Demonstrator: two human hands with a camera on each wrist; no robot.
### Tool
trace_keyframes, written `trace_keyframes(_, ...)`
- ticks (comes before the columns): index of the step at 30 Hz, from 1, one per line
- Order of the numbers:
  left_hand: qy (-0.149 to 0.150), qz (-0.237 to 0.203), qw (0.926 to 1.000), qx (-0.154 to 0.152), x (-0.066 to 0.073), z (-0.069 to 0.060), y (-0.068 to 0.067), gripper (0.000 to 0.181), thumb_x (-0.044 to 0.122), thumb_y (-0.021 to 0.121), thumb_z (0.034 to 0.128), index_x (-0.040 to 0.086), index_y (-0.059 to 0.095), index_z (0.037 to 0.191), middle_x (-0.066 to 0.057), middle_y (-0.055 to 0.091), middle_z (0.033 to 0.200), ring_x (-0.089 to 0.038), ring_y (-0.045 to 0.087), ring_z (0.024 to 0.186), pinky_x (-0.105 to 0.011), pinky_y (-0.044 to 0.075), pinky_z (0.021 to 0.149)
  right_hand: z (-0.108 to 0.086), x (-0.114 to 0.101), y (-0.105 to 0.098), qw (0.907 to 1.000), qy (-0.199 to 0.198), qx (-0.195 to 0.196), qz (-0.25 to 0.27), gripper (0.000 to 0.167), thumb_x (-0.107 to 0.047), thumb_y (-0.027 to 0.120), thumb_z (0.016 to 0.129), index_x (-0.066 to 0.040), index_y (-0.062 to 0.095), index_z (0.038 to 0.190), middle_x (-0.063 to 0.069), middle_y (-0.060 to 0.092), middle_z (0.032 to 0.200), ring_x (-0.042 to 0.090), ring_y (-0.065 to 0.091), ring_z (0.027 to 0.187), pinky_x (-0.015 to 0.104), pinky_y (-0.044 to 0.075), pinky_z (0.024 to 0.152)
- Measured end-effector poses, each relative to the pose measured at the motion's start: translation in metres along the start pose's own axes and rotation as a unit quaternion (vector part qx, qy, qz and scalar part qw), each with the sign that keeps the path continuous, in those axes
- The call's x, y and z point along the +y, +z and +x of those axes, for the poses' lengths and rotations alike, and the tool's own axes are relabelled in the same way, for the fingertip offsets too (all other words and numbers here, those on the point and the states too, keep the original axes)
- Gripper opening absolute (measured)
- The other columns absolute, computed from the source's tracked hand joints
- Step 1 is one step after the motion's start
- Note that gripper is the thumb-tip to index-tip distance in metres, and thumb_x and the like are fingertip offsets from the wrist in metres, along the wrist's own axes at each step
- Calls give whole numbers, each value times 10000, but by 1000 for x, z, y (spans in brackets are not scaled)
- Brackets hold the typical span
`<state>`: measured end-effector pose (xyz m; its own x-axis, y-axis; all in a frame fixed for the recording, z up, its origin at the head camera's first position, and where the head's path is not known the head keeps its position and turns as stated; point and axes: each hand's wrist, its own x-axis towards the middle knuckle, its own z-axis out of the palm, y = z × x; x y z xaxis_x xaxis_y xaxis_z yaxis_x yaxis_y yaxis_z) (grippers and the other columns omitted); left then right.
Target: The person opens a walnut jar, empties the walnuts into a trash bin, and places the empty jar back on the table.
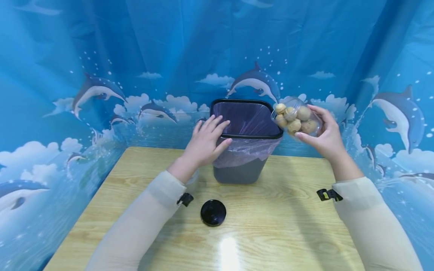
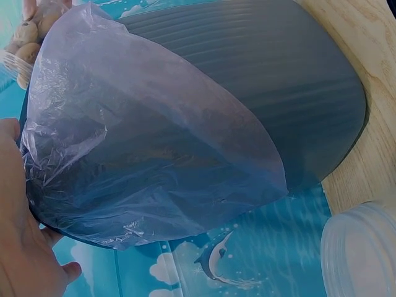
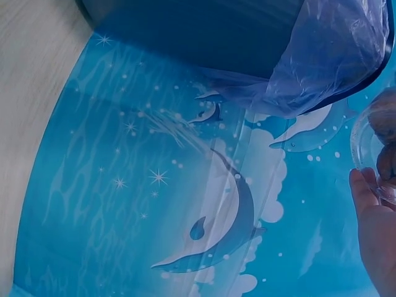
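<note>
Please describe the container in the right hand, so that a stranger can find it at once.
Find the grey bin with the purple liner. At its right side, the right hand holds a clear container. Unlike the clear jar on the table, it shows round tan pieces inside.

Both sleeved arms (image 1: 142, 214) outstretched, left fingers (image 1: 214, 124) spread apart, right fingers (image 1: 323, 113) curled in a grip.
</note>
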<state>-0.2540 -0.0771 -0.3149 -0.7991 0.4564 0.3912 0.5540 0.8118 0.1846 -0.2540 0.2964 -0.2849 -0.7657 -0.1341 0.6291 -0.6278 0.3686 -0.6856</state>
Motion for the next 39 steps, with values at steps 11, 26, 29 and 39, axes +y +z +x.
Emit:
trace_keyframes(11,12,-2,10000,7,1,0,0,667,621,284,1032,271,249,1598,-26,176,1665,-221,44,1539,-548,26,1212,12,-3,-3,9982,125,-275,-509,843,71,801,771,-172,450,1498,40,406,1506,72,467,1242,103,451,868)
trace_keyframes(26,1,-65,10000,27,1,-1,-1,668,620,288,1032,268,246,1599,-26,177,1664,-213,34,1539,-536,2,1213,22,-6,-4,9860,492,-662,-1452,841,-112,838,801,-242,426,1523,75,379,1507,143,398,1203,268,353,784)
trace_keyframes(29,6,-39,10000,34,1,0,-1,666,617,289,1033,267,249,1598,-28,182,1663,-216,39,1538,-551,24,1211,23,-10,-4,9846,473,-740,-1509,832,-144,845,801,-271,436,1514,63,395,1490,158,394,1184,306,341,781)
trace_keyframes(39,-13,52,10000,6,0,0,0,666,619,294,1032,274,244,1599,-26,182,1663,-218,39,1538,-568,48,1206,26,-14,-7,9813,246,-930,-1667,817,-190,844,812,-317,437,1510,68,406,1462,175,381,1140,357,329,770)
